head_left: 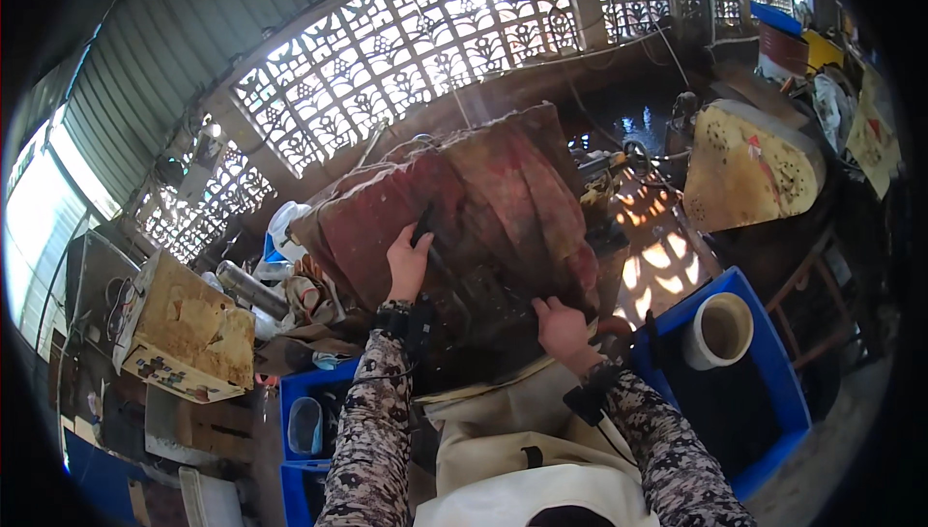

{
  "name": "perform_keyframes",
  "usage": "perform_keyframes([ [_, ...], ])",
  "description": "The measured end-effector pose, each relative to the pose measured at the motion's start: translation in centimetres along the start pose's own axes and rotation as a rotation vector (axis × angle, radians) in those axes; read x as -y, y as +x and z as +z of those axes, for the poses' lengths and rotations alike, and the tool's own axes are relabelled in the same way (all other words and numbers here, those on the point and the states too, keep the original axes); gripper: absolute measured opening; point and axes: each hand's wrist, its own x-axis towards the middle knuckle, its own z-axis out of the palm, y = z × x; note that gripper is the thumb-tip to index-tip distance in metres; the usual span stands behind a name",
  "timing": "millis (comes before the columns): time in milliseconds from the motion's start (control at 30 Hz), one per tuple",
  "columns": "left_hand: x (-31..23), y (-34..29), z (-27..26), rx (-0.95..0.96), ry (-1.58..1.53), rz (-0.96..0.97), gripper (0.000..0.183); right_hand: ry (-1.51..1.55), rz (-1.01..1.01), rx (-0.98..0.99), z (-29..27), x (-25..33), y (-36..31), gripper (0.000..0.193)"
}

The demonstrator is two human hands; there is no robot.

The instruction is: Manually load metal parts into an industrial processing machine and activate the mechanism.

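In front of me a reddish-brown, dirt-stained cloth (517,169) drapes over a bulky form whose inside or underside is hidden. My left hand (409,264) is closed round a small dark piece (422,224), held up against the cloth; its kind does not show. Below it lies a dark, wet-looking work area (478,309), too dim to make out in detail. At the right edge of that area is my right hand (564,329), its fingers drawn together. Whatever those fingertips pinch, if anything, is too small to name.
On my right stands a blue bin (788,392) with a white bucket (723,330) in it. Another blue bin (292,394) holding a clear container (305,424) is at my left. A stained box (198,329) lies farther left, and a yellowish block-shaped thing (749,169) at the right.
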Motion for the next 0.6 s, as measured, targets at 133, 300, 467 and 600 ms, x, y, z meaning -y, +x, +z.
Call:
perform_keyframes([
  [133, 0.29, 0.2, 0.07, 0.023, -0.035, -0.04, 0.03, -0.017, -0.03, -0.011, 0.31, -0.23, -0.14, 0.034],
  [300, 0.26, 0.52, -0.25, 0.026, 0.061, -0.023, 0.03, -0.015, -0.031, 0.005, 0.32, -0.13, -0.11, 0.033],
  [467, 0.26, 0.59, -0.16, 0.029, 0.063, -0.028, 0.029, -0.004, -0.039, -0.015, 0.3, -0.11, -0.1, 0.033],
  [600, 0.37, 0.63, -0.19, 0.021, 0.069, -0.023, 0.029, -0.011, -0.014, 0.033, 0.36, -0.08, -0.06, 0.033],
])
